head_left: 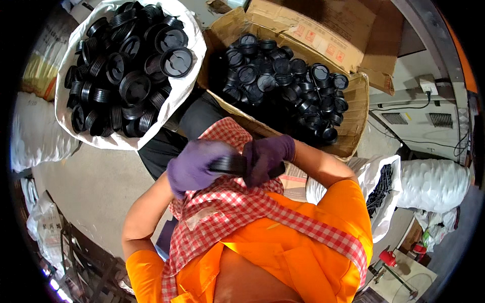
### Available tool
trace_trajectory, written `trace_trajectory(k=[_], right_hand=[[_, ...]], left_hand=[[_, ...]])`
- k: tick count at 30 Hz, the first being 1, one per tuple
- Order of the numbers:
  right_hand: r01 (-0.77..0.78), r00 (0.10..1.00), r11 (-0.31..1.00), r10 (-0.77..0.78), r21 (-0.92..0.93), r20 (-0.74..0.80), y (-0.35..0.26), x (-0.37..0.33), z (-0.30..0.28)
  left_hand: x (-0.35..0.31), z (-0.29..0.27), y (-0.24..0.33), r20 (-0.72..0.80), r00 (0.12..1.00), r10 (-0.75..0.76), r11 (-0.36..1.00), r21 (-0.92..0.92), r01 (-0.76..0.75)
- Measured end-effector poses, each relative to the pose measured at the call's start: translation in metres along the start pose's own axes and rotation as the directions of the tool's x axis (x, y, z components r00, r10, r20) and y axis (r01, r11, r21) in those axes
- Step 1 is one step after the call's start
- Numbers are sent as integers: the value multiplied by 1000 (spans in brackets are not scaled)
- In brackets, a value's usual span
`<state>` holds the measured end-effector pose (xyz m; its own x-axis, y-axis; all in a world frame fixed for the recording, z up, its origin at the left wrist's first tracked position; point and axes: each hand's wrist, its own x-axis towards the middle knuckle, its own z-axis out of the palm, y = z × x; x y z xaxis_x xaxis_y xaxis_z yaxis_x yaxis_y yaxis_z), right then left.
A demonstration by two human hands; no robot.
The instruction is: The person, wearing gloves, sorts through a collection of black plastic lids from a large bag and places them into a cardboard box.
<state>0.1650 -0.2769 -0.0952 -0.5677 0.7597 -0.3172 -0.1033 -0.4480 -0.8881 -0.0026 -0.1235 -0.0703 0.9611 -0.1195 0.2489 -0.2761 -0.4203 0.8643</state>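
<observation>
In front of my chest, my left hand (198, 165) and my right hand (265, 160), both in purple gloves, are closed around a black ribbed round plastic part (230, 164). Its ridged side shows between them. My left fingers are slightly blurred, and a dark bit of plastic pokes out past my right fingers; I cannot tell whether it is the same piece. Ahead on the left, a white woven sack (191, 90) is heaped with black ribbed round plastic parts (135, 88). Ahead on the right, a cardboard box (348, 132) holds many smaller black round caps (266, 82).
To my right stands a white sack (390, 214) of thin black pieces (380, 188), beside a bulging white sack (429, 186). A pale cabinet (419, 123) with a cable is farther right. More white sacks (35, 131) stand at the left, next to the bare floor (93, 187).
</observation>
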Motion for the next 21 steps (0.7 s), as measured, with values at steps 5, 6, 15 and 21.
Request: trace_trajectory(k=[5, 6, 15, 21], right_hand=[[841, 537, 457, -642, 288, -547, 16, 31, -8], [887, 446, 409, -643, 213, -622, 15, 44, -10], [-332, 192, 429, -841, -840, -506, 37, 55, -54], [-511, 155, 847, -76, -146, -985, 121, 78, -158]], left_hand=[[-3, 2, 6, -323, 838, -440, 621, -784, 23], [0, 13, 4, -203, 822, -533, 387, -922, 23], [4, 5, 6, -496, 864, -90, 810, 469, 353], [-6, -131, 7, -645, 722, 251, 371, 753, 543]])
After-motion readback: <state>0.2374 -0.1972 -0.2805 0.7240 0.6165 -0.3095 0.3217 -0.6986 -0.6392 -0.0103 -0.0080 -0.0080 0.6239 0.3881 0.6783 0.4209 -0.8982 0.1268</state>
